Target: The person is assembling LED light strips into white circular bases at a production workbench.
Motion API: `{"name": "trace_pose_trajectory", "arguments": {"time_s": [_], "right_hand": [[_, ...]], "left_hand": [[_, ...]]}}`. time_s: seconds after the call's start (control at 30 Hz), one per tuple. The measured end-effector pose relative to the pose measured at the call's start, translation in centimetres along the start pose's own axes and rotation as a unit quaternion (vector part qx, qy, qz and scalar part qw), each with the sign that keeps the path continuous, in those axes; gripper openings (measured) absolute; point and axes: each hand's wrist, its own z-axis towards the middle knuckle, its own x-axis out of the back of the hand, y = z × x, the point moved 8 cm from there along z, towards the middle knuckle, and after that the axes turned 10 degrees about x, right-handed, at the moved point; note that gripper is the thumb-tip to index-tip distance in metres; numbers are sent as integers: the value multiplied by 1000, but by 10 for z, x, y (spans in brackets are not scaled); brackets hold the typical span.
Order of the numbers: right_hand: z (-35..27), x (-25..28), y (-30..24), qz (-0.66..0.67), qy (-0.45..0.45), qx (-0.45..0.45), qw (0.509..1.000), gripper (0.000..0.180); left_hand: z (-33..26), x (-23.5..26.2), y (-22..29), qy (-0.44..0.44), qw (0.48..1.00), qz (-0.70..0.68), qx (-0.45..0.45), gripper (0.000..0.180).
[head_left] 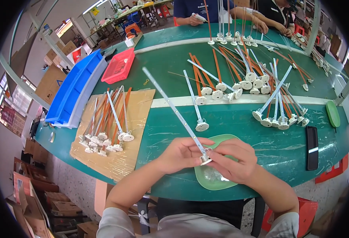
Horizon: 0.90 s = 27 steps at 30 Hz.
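Observation:
My left hand [181,153] and my right hand [234,158] meet over a pale green dish [210,179] at the table's near edge. Between them they grip the round white base end of a long thin white strip [170,104], which slants up and away to the left. A single finished strip with a white base [195,104] lies just beyond my hands. On a sheet of brown cardboard [142,119] to the left lies a pile of white and orange strips with white bases [109,119].
A larger heap of strips and white bases [254,85] covers the green table [174,59] ahead and to the right. A black phone [312,147] lies at right, blue bins [77,89] and a red basket [119,65] at left. Two other people work at the far side.

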Motion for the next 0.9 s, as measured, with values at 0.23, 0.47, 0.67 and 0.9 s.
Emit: {"name": "trace_pose_trajectory", "arguments": {"time_s": [0.23,0.47,0.67,0.9], "right_hand": [[1,-11,-1,33,-46,-13,998,32],[1,-12,-3,46,-16,-26,998,34],[3,-10,2,43,-19,-52,998,29],[2,-11,17,199,-38,-134,970,20]], "left_hand": [[2,7,0,-37,998,-51,10,62],[-1,0,2,-19,999,21,-29,60],[1,9,-5,29,999,34,-24,69],[-1,3,-1,14,999,-32,33,93]]}}
